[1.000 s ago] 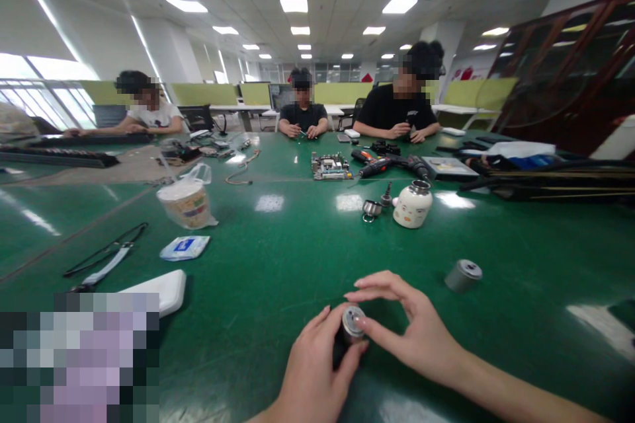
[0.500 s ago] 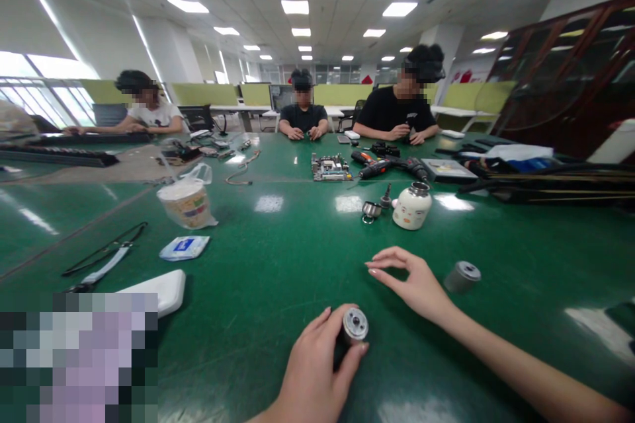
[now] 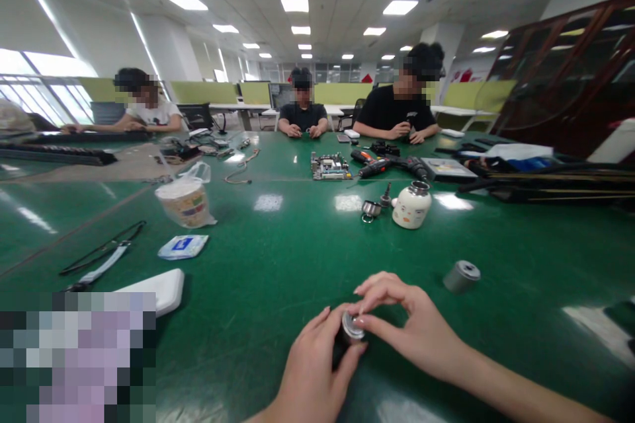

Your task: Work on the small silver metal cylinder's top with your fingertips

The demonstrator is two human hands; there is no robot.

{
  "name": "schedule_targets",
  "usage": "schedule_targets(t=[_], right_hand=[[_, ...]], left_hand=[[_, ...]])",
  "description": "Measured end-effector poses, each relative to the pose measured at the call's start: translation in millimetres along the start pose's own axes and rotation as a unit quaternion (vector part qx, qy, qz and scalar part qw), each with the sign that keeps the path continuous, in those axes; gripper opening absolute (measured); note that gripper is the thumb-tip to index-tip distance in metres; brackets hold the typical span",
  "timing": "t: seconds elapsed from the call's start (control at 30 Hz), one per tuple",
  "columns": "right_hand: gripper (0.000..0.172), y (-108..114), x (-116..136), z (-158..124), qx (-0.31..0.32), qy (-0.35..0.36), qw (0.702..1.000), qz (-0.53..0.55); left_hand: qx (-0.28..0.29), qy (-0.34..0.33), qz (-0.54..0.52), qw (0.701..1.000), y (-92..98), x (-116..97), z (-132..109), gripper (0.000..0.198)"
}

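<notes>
A small silver metal cylinder (image 3: 352, 329) stands on the green table with its round end face up. My left hand (image 3: 315, 363) is closed around its side, thumb at the near right and fingers behind. Over the top of it comes my right hand (image 3: 407, 317), its thumb and fingertips pinched together at the end face. Those fingertips cover part of the face, and whatever may be between them is too small to make out. Farther right, a second metal cylinder (image 3: 462, 276) of similar look stands by itself.
A cream bottle (image 3: 412, 205) without its lid stands ahead, beside metal lid parts (image 3: 371, 209). Behind lie a circuit board (image 3: 331, 166) and power drills (image 3: 374, 167). To the left are a bagged cup (image 3: 186, 201), a tissue pack (image 3: 183, 247) and a white box (image 3: 169, 291). Several people sit across.
My right hand has moved left and toward me, and its fingertips now meet the top of the cylinder. My left hand keeps its hold in the same place.
</notes>
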State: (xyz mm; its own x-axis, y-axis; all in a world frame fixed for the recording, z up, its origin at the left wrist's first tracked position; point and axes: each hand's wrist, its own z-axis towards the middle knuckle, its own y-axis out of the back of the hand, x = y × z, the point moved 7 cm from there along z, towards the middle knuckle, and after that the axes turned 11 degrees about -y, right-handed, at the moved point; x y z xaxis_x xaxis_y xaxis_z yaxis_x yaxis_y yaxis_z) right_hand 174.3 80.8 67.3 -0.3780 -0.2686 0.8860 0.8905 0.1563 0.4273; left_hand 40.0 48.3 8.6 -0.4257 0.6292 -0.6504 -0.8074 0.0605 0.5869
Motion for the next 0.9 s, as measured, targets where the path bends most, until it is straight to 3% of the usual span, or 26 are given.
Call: schedule_targets(t=[0.23, 0.43, 0.5, 0.6, 0.67, 0.77, 0.9], right_hand=[[0.005, -8, -1, -5, -0.017, 0.035, 0.998, -0.045], [0.013, 23, -12, -8, -0.178, 0.012, 0.981, 0.075], [0.015, 22, -9, -7, -0.163, 0.026, 0.984, 0.06], [0.032, 5, -4, -7, -0.079, 0.037, 0.996, -0.018], [0.032, -6, -3, -9, -0.039, 0.034, 0.997, -0.059], [0.018, -4, -2, -8, -0.058, 0.034, 0.997, -0.047], [0.02, 19, -14, 7, -0.124, 0.019, 0.992, 0.015]], left_hand=[[-0.001, -0.004, -0.012, 1.0, 0.8, -2, 3, 0.038], [0.001, 0.023, 0.008, 1.0, 1.8, 1, 1, 0.04], [0.006, 0.025, 0.006, 1.0, 1.7, 2, 1, 0.04], [0.009, 0.017, -0.006, 1.0, 2.0, 0, 2, 0.041], [0.008, 0.007, -0.012, 1.0, 2.4, -2, 3, 0.041], [0.008, 0.002, -0.015, 1.0, 1.8, -3, 3, 0.04], [0.014, 0.024, 0.008, 1.0, 0.1, 1, 0, 0.04]])
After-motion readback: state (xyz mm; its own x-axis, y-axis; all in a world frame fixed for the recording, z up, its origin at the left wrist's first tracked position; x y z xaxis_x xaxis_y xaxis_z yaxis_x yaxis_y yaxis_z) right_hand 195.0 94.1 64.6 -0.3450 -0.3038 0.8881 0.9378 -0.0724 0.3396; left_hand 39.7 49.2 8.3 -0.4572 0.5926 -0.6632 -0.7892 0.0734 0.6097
